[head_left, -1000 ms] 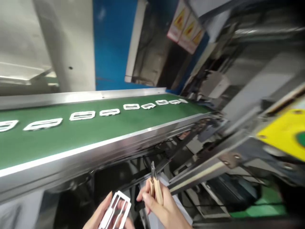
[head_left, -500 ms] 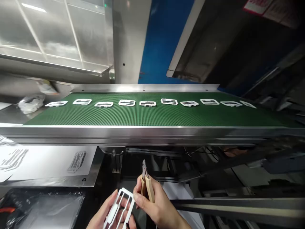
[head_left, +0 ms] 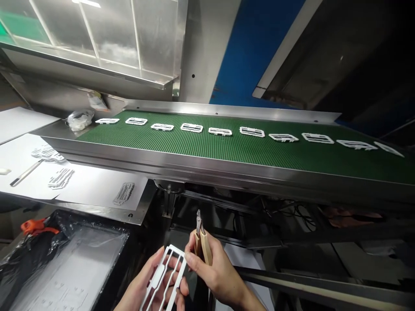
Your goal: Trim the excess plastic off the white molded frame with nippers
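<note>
Left hand (head_left: 145, 289) grips white plastic frame (head_left: 167, 276), fingers (head_left: 152, 264) curled around its edges; the frame is flat, rectangular, with thin bars and one thicker central slat, tilted up. Right hand (head_left: 212, 274) closed on tan-handled flush cutters (head_left: 201, 239), tips pointing up, right thumb touching the frame's top right corner. Beyond the fingers, green conveyor belt (head_left: 227, 149) carries a row of similar white frames (head_left: 220, 131). Left of the fingers: black bin (head_left: 48, 268) lined with clear plastic, and white surface (head_left: 94, 190) with more parts.
</note>
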### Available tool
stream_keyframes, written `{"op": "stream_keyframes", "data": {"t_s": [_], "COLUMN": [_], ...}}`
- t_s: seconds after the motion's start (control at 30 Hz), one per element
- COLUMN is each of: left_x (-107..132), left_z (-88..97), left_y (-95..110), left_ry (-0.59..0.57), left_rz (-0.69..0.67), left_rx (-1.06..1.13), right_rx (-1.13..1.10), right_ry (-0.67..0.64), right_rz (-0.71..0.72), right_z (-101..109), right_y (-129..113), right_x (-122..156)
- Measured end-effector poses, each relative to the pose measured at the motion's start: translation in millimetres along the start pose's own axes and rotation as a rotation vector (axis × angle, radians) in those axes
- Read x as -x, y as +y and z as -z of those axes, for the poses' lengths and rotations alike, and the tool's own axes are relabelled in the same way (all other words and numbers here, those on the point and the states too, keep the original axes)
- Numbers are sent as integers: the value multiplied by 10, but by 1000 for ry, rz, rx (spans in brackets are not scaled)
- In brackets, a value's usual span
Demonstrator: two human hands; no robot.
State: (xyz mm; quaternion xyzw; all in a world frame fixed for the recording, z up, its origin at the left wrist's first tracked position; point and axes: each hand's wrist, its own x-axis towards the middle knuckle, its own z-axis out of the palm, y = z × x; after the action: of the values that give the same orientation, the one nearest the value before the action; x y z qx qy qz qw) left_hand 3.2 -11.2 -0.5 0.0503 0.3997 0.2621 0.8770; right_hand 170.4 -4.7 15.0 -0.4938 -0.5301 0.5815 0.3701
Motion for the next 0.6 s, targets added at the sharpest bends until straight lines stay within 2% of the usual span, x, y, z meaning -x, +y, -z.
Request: {"op": "stream_keyframes", "data": {"t_s": [0.2, 0.47, 0.53, 0.6], "left_x": [63, 189, 169, 129], "left_z": [-60, 75, 109, 151], "left_y": [-123, -292, -293, -253], "left_ry": [81, 165, 203, 221], "left_rz": [-58, -499, -659, -742], "left_rx": [40, 126, 93, 111], "right_rx": [-27, -472, -495, -412], "right_ry": [52, 161, 149, 56], "right_rz": [-62, -231, -251, -284], "right_z": [-32, -292, -384, -451], "right_y": [63, 490, 525, 493], "right_x": [108, 179, 189, 198]}}
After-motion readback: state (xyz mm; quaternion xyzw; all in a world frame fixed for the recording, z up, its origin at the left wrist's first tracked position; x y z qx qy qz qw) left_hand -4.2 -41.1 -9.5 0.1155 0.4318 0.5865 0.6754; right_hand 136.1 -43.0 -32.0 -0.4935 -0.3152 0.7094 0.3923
